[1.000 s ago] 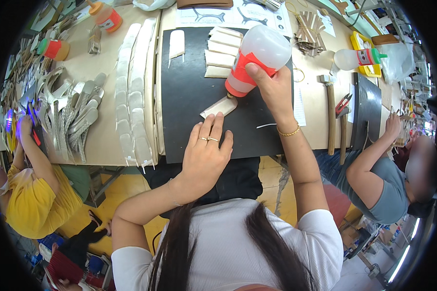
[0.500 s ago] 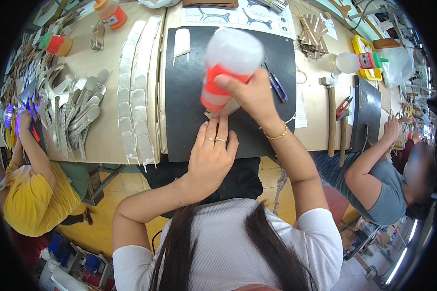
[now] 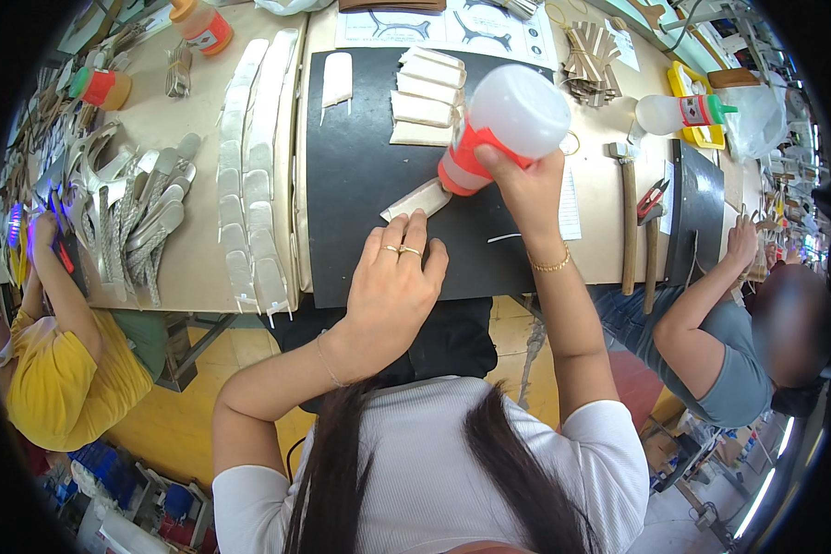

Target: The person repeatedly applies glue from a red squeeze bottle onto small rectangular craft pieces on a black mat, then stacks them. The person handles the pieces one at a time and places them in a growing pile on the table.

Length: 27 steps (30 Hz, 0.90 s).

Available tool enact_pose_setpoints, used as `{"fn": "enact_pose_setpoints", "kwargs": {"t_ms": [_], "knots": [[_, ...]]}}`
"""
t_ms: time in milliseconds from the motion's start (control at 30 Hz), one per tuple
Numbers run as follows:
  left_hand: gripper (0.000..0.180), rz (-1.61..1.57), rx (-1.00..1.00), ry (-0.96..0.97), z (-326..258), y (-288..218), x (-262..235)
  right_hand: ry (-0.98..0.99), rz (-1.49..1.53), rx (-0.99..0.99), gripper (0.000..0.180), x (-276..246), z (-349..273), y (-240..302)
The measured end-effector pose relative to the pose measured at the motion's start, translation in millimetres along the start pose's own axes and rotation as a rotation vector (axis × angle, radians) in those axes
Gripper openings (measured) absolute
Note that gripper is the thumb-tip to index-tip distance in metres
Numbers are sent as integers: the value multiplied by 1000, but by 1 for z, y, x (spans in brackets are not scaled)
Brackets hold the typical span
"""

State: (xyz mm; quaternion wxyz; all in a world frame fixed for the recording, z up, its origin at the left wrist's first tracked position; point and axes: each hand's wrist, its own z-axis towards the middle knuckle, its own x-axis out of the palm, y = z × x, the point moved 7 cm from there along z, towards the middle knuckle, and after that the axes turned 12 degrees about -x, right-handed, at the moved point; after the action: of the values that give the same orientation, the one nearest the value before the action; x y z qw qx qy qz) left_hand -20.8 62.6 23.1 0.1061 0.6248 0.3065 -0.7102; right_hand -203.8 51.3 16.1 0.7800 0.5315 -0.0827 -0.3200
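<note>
My right hand (image 3: 534, 189) is closed round a white squeeze bottle with a red band (image 3: 519, 109). The bottle is tipped over, its lower end at the right end of a small pale strip (image 3: 415, 201) on the black board (image 3: 355, 185). My left hand (image 3: 397, 277) has its fingers stretched out, fingertips on the strip's near left edge. The bottle's nozzle is hidden. Beyond, several cream-coloured padded pieces (image 3: 427, 97) lie in a stacked row, partly behind the bottle. One more pale piece (image 3: 338, 78) lies at the board's far left.
Long rows of pale strap pieces (image 3: 266, 166) and a heap of braided straps (image 3: 152, 212) lie to the left. On the right are a hammer (image 3: 629, 222), red-handled snips (image 3: 651, 200) and another squeeze bottle (image 3: 674, 114). Co-workers sit on both sides.
The bottle and my right hand have moved right along the strip, uncovering it and the row of padded pieces. My left hand has stayed almost in place.
</note>
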Motion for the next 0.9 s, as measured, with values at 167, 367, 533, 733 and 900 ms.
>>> {"fn": "enact_pose_setpoints", "kwargs": {"t_ms": [167, 367, 533, 733, 900], "knots": [[26, -280, -23, 10, 12, 17, -14, -144, 250, 47, 50, -17, -26, 0], [28, -411, -196, -38, 43, 63, -15, -381, 270, 12, 67, -29, -56, -10], [31, -472, -332, 105, 49, 81, 5, -401, 297, 32, 73, -24, -78, -12], [30, -461, -323, 131, 50, 81, 7, -342, 392, 69, 81, -2, -92, -5], [27, -451, -327, 144, 50, 81, 7, -285, 465, 142, 93, 23, -104, 2]]}}
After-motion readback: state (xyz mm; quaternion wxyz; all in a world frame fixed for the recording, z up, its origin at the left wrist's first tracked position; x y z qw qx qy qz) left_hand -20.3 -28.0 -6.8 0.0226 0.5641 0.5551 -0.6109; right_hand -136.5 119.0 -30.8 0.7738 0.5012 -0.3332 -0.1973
